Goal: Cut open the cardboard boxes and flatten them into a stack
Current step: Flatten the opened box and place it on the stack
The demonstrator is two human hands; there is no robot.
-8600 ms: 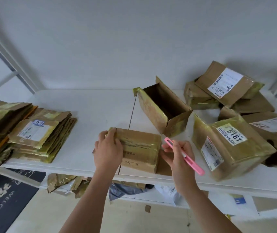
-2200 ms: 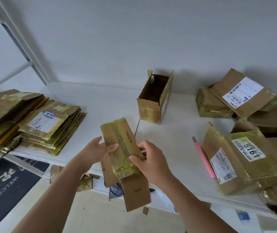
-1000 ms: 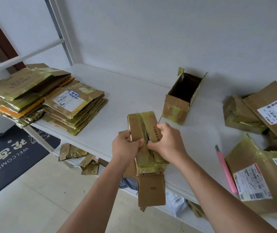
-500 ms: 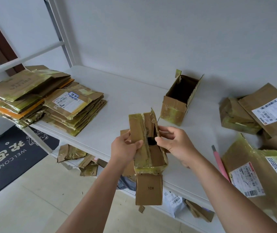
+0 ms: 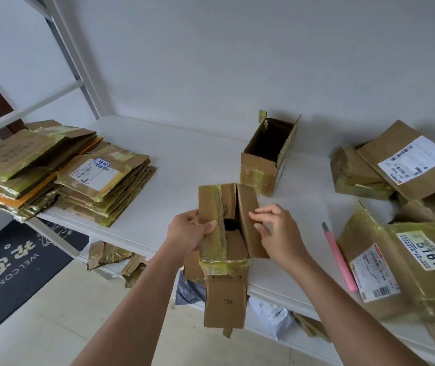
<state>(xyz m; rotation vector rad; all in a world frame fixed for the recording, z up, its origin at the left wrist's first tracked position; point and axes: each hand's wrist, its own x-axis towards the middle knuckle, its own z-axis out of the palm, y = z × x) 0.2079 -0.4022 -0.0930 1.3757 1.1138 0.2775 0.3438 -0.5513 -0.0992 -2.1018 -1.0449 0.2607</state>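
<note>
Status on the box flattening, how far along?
Done: two stacks of flattened boxes at the table's left. In hand: left hand grips a small box, top flaps parted, right hand at its right flap; pink cutter lies on the table. Left: the open box behind and the taped boxes at right.

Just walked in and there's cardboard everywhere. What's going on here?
A person is breaking down boxes. The left hand grips a small cut-open box while the right hand spreads its flaps. The pink cutter lies on the table; flattened boxes are stacked at left, and taped boxes wait at right.
</note>
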